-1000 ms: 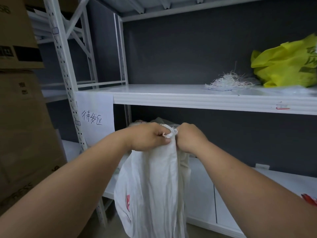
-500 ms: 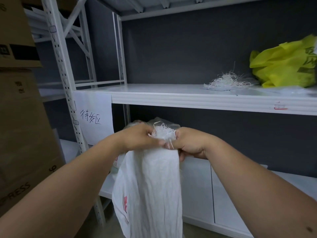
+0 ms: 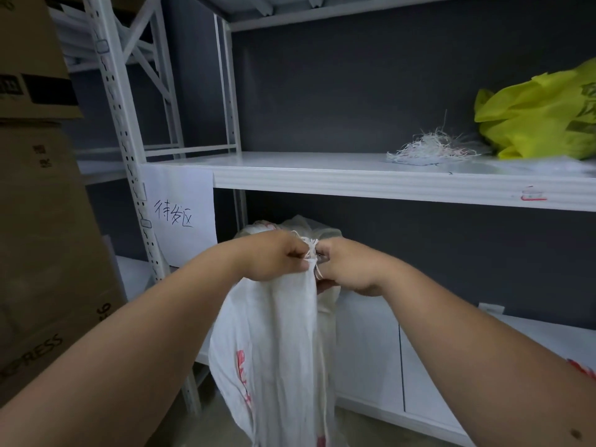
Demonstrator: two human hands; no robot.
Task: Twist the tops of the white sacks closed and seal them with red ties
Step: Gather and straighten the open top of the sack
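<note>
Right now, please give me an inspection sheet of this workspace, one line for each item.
Surface: white upper shelf of a metal rack; a lower shelf behind the arms.
Job's things: white sack hangs in front of the lower shelf, its top gathered; no red tie seen on it.
Clutter: pile of white frayed strands and yellow bag on the upper shelf.
Hands: left hand and right hand both grip the sack's gathered top.
Cables: nothing seen.
Surroundings: cardboard boxes stacked at left; handwritten paper sign on the rack; dark wall behind.
</note>
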